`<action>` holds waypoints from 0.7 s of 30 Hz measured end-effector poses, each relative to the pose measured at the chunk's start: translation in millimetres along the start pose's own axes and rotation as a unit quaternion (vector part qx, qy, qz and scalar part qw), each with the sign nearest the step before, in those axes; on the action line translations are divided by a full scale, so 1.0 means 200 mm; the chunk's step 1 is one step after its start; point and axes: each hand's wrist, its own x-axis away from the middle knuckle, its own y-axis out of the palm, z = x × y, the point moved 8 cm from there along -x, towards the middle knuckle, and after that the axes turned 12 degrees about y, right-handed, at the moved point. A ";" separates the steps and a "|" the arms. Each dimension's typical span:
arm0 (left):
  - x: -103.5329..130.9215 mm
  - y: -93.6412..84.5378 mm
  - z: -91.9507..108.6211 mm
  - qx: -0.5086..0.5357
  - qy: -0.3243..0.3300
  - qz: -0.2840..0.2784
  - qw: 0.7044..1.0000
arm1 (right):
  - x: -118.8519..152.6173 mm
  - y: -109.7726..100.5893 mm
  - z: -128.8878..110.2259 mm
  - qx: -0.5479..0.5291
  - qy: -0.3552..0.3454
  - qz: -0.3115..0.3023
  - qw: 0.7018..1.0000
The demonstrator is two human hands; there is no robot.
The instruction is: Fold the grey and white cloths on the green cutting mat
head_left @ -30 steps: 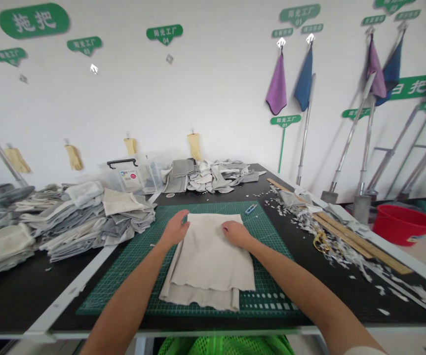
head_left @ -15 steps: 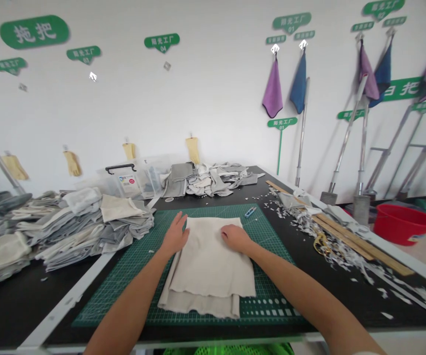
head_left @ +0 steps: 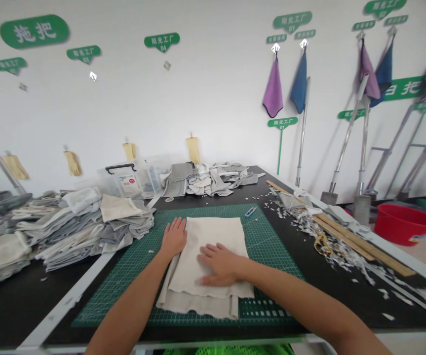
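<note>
A folded piece of off-white fabric [head_left: 213, 231] lies on the green gridded cutting mat [head_left: 272, 246], its lower layer showing past the wavy front edge. My right hand [head_left: 220, 265] rests flat on the fabric's middle, fingers spread and pointing left. At the fabric's upper left edge lies my left hand [head_left: 174, 236], palm down with its fingers stretched out, partly on the mat. Neither hand grips anything. A small blue utility knife [head_left: 250, 211] sits on the mat beyond the fabric's upper right corner.
Stacks of grey and white cloth [head_left: 83, 227] stand at left. A loose cloth heap [head_left: 213, 178] and a clear plastic box [head_left: 129, 180] are at the back. Wooden strips [head_left: 361, 241], gold-handled scissors [head_left: 322, 244] and scraps lie right, near a red basin [head_left: 405, 224].
My right hand has moved from the fabric's upper right toward me and left, opening from curled fingers to a flat palm. My left hand has lowered flat at the left edge.
</note>
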 end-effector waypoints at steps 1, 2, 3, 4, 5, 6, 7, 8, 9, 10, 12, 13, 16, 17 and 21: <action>-0.01 -0.02 0.02 -0.002 0.009 0.015 1.000 | 0.02 0.01 -0.06 -0.011 -0.024 -0.015 1.000; -0.02 -0.04 0.05 0.001 0.022 0.029 0.999 | 0.04 0.01 -0.12 -0.022 -0.049 -0.029 0.998; -0.02 -0.06 0.08 0.010 0.038 0.037 0.999 | 0.06 0.02 -0.18 -0.033 -0.073 -0.042 0.996; -0.03 -0.06 0.12 0.030 0.059 0.029 0.997 | 0.08 0.02 -0.22 -0.043 -0.094 -0.053 0.993; -0.03 -0.04 0.15 0.056 0.082 0.006 0.995 | 0.10 0.03 -0.26 -0.053 -0.109 -0.061 0.991; -0.02 -0.02 0.19 0.085 0.107 -0.027 0.990 | 0.11 0.03 -0.29 -0.061 -0.117 -0.063 0.989; -0.02 0.02 0.22 0.111 0.132 -0.063 0.983 | 0.12 0.03 -0.31 -0.068 -0.120 -0.062 0.989; 0.00 0.05 0.24 0.127 0.147 -0.098 0.976 | 0.13 0.03 -0.32 -0.072 -0.119 -0.061 0.988; 0.01 0.07 0.24 0.132 0.148 -0.123 0.972 | 0.13 0.04 -0.33 -0.074 -0.117 -0.058 0.989; 0.02 0.09 0.22 0.127 0.138 -0.137 0.973 | 0.14 0.04 -0.33 -0.075 -0.115 -0.055 0.989; 0.03 0.10 0.15 0.099 0.092 -0.134 0.982 | 0.13 0.04 -0.33 -0.069 -0.118 -0.043 0.990; 0.03 0.09 0.11 0.084 0.066 -0.123 0.987 | 0.13 0.04 -0.33 -0.064 -0.124 -0.035 0.990; 0.03 0.08 0.03 0.067 0.035 -0.093 0.993 | 0.08 0.00 -0.28 -0.041 -0.121 0.000 0.992; 0.02 0.09 0.03 0.070 0.040 -0.095 0.992 | 0.05 -0.03 -0.23 -0.031 -0.097 0.022 0.995; 0.02 0.16 0.05 0.098 0.075 -0.116 0.986 | -0.06 -0.19 0.13 0.002 0.101 0.152 0.983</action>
